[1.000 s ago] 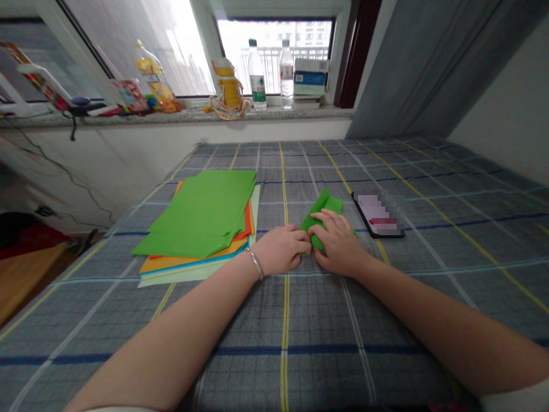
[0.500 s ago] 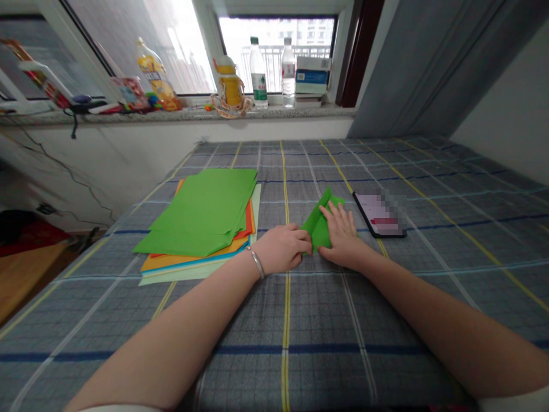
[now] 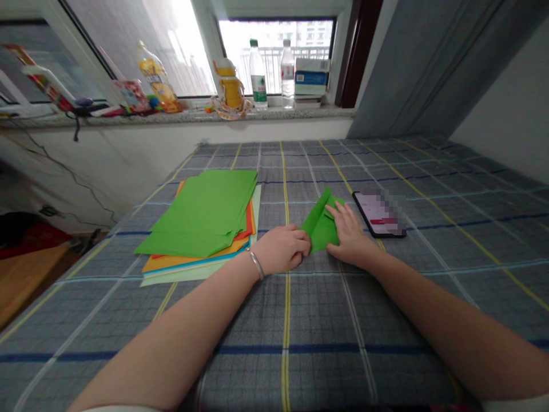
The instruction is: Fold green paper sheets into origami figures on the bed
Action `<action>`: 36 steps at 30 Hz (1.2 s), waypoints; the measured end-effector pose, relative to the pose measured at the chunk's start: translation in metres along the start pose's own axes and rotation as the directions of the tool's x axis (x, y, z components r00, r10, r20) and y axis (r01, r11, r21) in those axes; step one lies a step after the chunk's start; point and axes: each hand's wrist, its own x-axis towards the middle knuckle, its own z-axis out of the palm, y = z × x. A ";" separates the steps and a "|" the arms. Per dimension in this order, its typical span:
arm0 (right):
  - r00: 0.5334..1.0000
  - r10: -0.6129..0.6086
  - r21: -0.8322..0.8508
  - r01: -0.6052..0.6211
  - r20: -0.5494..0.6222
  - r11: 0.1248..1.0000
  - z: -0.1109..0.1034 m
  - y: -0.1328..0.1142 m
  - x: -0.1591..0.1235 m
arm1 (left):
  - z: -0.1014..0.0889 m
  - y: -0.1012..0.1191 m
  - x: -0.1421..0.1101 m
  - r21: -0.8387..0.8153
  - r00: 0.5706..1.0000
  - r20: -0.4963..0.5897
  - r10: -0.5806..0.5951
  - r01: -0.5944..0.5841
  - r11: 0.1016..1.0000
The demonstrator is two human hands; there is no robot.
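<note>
A small folded piece of green paper (image 3: 322, 230) lies on the plaid cloth in front of me, with one long edge standing up as a flap. My left hand (image 3: 285, 247), a silver bangle at its wrist, has its fingers curled closed on the paper's lower left corner. Over the right side of the paper, my right hand (image 3: 346, 232) rests with fingers spread and palm down. Left of my hands is a stack of coloured paper (image 3: 206, 212), green sheets on top, orange, blue and pale green edges showing below.
A phone (image 3: 380, 214) lies just right of my right hand, its screen partly blurred out. Along the windowsill (image 3: 189, 116) stand a yellow cup (image 3: 230, 86), water bottles (image 3: 258, 80), a juice bottle (image 3: 158, 80) and boxes (image 3: 312, 77). A grey curtain (image 3: 407, 68) hangs at the right.
My right hand has slid a little to the right across the paper, uncovering more of its middle. My left hand stays at the corner.
</note>
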 end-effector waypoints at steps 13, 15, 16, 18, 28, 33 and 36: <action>0.987 -0.151 -0.118 0.155 0.047 0.981 -0.010 0.013 0.003 | 0.014 0.004 0.004 0.157 0.999 -0.050 0.016 -0.008 0.988; 0.981 -0.183 -0.113 0.189 0.062 0.975 -0.013 0.015 0.002 | 0.017 0.003 0.004 0.164 0.998 -0.058 0.006 0.004 0.986; 0.977 -0.204 -0.105 0.210 0.069 0.972 -0.014 0.016 0.002 | 0.018 0.003 0.005 0.169 0.998 -0.059 0.002 0.008 0.986; 0.966 -0.244 -0.089 0.251 0.081 0.964 -0.017 0.019 0.002 | 0.018 0.004 0.005 0.186 0.999 -0.054 0.004 0.007 0.983; 0.919 -0.384 -0.008 0.386 0.088 0.923 -0.029 0.024 0.005 | 0.019 0.011 0.008 0.269 0.988 -0.113 0.105 -0.071 0.960; 0.933 -0.356 0.021 0.355 0.058 0.935 -0.030 0.017 0.004 | 0.014 0.012 0.006 0.268 0.991 -0.116 0.061 -0.028 0.963; 0.946 -0.324 0.054 0.323 0.007 0.945 -0.029 0.015 0.004 | 0.014 0.012 0.005 0.218 0.990 -0.142 0.004 0.027 0.976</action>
